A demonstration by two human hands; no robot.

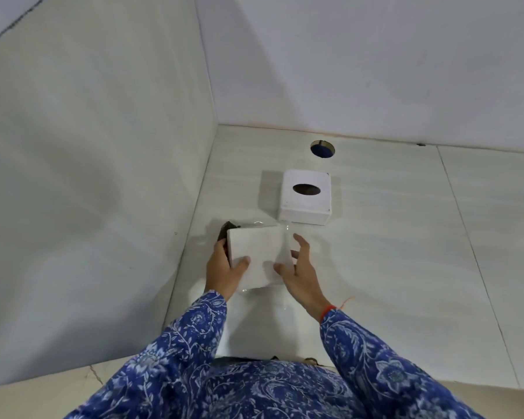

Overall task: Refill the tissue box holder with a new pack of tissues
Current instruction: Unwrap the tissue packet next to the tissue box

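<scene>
Gripping the tissue pack (259, 255) at frame centre, the left hand (224, 270) has the holder (305, 196) just upper right; the right hand (300, 273) rests spread-fingered on the pack.

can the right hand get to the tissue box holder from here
Probably yes: the tissue box holder sits just beyond the right hand with nothing between, though that hand rests on the tissue pack.

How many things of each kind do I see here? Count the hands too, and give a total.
Tissue box holder: 1
Pack of tissues: 1
Hands: 2 (left hand, right hand)
Round hole: 1
Dark thing behind the pack, unclear: 1
Total: 6
</scene>
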